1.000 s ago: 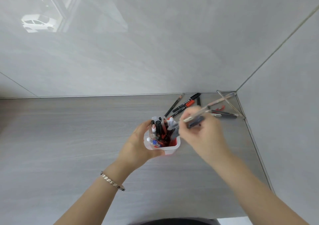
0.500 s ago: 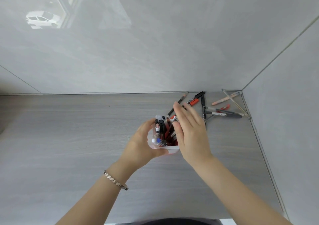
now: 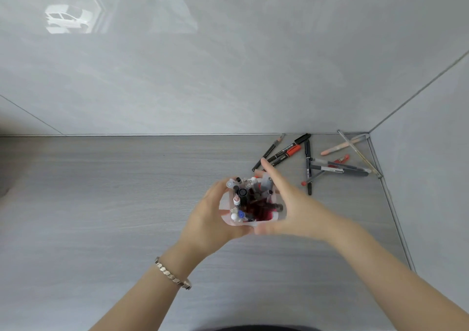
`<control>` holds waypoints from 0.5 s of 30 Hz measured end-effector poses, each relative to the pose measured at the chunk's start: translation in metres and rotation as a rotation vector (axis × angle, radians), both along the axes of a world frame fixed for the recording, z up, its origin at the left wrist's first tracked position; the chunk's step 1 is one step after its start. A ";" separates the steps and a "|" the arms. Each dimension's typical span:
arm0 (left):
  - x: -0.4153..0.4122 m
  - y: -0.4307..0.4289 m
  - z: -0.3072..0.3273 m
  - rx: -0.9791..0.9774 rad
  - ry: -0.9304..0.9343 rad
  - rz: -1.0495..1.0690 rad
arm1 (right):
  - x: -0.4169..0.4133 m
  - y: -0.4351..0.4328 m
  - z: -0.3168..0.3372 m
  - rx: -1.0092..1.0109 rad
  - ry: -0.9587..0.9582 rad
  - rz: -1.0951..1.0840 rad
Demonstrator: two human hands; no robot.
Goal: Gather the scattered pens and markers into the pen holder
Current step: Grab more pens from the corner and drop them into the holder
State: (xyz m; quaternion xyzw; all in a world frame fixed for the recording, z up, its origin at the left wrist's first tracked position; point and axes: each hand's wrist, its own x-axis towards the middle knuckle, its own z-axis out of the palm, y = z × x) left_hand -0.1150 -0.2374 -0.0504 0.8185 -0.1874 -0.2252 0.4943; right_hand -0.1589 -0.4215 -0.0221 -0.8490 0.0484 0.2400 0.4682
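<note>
A translucent white pen holder stands on the grey table, packed with several pens and markers, their caps pointing up. My left hand wraps its left side and grips it. My right hand is against the holder's right side, fingers straight and spread, thumb along the front rim, with nothing in it; it is blurred. Several loose pens and markers lie scattered in the far right corner of the table, among them a black-and-red marker, a grey pen and a peach-coloured one.
The grey wood-grain table meets glossy grey walls at the back and on the right, forming a corner behind the loose pens. A bracelet is on my left wrist.
A second ago my right hand held a pen over the holder; that pen now stands in the holder. The hand has opened and dropped to the holder's right side. The left hand's grip is unchanged.
</note>
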 end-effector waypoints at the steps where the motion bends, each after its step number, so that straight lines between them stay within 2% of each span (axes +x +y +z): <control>1: 0.000 0.000 0.000 -0.023 0.007 0.011 | -0.004 -0.004 -0.001 0.010 0.024 0.012; 7: -0.003 -0.023 0.011 -0.051 0.050 -0.023 | -0.023 -0.021 -0.016 0.059 -0.076 -0.198; 11: 0.009 -0.060 0.027 -0.076 0.136 -0.298 | -0.049 -0.050 -0.011 0.071 -0.169 -0.435; 13: 0.028 -0.078 0.027 0.003 0.147 -0.454 | -0.063 -0.068 -0.008 0.049 -0.242 -0.562; 15: 0.049 -0.098 0.019 0.176 0.063 -0.485 | -0.072 -0.085 -0.003 0.011 -0.309 -0.660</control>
